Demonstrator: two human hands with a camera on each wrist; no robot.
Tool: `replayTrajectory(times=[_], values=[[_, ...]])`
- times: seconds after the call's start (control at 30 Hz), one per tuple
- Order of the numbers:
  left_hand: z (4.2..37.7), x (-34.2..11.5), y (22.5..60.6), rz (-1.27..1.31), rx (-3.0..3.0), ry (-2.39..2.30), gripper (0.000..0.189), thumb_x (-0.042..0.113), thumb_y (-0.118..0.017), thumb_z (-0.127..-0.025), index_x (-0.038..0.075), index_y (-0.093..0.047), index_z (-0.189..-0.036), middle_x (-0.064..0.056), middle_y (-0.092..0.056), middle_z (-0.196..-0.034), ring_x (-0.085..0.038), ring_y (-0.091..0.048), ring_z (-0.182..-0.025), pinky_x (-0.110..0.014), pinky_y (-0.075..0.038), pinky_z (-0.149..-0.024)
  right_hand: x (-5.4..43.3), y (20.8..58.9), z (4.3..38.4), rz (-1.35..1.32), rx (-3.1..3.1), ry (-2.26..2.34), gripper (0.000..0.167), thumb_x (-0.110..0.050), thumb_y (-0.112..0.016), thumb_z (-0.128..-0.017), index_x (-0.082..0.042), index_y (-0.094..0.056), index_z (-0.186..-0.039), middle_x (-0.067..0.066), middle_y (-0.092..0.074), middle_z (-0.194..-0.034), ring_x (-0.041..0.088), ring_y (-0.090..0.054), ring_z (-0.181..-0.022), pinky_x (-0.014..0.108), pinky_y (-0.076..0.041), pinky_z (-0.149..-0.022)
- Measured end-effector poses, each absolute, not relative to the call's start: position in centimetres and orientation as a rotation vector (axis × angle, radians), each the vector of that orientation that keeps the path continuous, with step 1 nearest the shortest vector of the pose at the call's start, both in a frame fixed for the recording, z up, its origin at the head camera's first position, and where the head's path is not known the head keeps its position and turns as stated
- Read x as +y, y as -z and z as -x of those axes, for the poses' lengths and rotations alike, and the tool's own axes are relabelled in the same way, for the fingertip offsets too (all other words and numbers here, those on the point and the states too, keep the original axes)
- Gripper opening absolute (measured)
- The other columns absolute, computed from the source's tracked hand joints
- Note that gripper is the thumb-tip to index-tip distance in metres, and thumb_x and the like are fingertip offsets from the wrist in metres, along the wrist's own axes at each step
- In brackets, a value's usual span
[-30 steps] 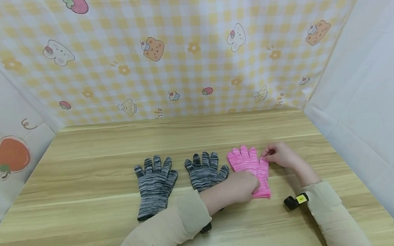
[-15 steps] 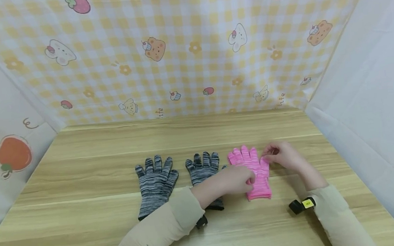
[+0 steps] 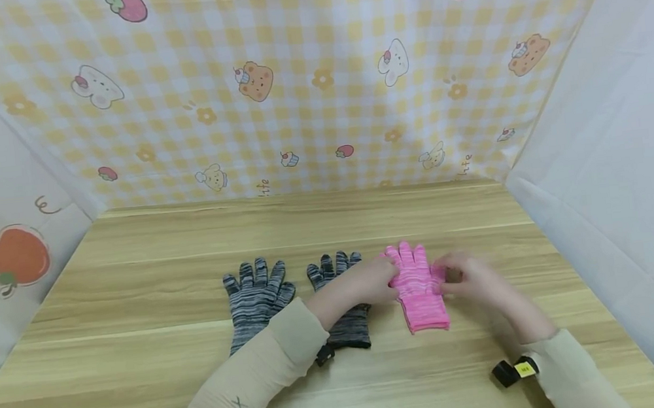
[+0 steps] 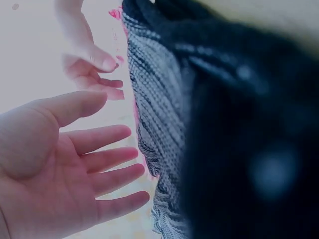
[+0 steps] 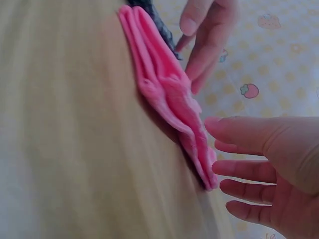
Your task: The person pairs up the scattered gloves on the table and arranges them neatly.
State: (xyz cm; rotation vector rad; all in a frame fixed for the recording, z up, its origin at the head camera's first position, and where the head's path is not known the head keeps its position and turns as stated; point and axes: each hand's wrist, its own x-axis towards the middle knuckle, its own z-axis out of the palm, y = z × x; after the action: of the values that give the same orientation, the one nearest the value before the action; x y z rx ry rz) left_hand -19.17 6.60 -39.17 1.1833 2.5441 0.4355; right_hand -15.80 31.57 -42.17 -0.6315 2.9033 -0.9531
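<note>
A pink knitted glove (image 3: pixel 424 309) lies flat on the table at the right end of a row, fingers pointing away. At its left edge, by the little finger, is my left hand (image 3: pixel 372 280); the left wrist view shows this hand's fingers (image 4: pixel 112 157) held straight. My right hand (image 3: pixel 476 276) is at the glove's thumb side, slightly blurred, with its fingers extended close to the pink fabric (image 5: pixel 169 92) in the right wrist view. Under my left forearm lies a grey-and-black striped glove (image 3: pixel 351 330), partly hidden.
A second striped glove (image 3: pixel 251 310) lies farther left, its cuff partly covered by my left sleeve (image 3: pixel 261 374). Each wrist carries a small black device (image 3: pixel 505 373). A checked cloth (image 3: pixel 307 120) hangs behind the wooden table (image 3: pixel 133 282), with white cloth walls at both sides.
My left hand has moved from the pink glove's cuff up and left to its finger edge. My right hand has let go of the glove's thumb tip and shifted slightly toward me.
</note>
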Motion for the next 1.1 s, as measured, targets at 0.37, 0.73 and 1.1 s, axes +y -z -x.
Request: replayTrajectory(times=[0.37,0.73,1.1], values=[[19.5,6.4,39.1,-1.050,2.470,-0.435,0.021,0.021,-0.064,-0.091,0.012,-0.055,-0.074,0.004,-0.045,-0.063,-0.008,-0.040,-0.052,-0.020,-0.033,-0.047,30.9,42.8,14.1,0.693,2.880,0.854,0.052,-0.019,-0.077,-0.081,0.000,-0.059,-0.126,0.020,-0.044,-0.141,0.044,-0.039,-0.127,0.062,-0.032,-0.101],[19.4,6.5,38.6,-1.010,2.449,-0.413,0.033,0.023,-0.063,-0.091,0.014,-0.046,-0.064,0.005,-0.040,-0.057,-0.008,-0.035,-0.047,-0.020,-0.030,-0.045,30.2,42.6,13.5,0.653,2.917,0.803,0.055,-0.017,-0.077,-0.080,0.000,-0.057,-0.129,0.021,-0.042,-0.143,0.043,-0.038,-0.128,0.059,-0.030,-0.103],[19.2,6.6,38.2,-0.990,2.439,-0.395,0.036,0.021,-0.063,-0.091,0.014,-0.044,-0.062,0.005,-0.039,-0.057,-0.008,-0.034,-0.047,-0.020,-0.029,-0.045,30.0,42.4,13.3,0.652,2.950,0.749,0.054,-0.015,-0.078,-0.080,0.003,-0.058,-0.127,0.025,-0.045,-0.139,0.047,-0.039,-0.126,0.061,-0.031,-0.102]])
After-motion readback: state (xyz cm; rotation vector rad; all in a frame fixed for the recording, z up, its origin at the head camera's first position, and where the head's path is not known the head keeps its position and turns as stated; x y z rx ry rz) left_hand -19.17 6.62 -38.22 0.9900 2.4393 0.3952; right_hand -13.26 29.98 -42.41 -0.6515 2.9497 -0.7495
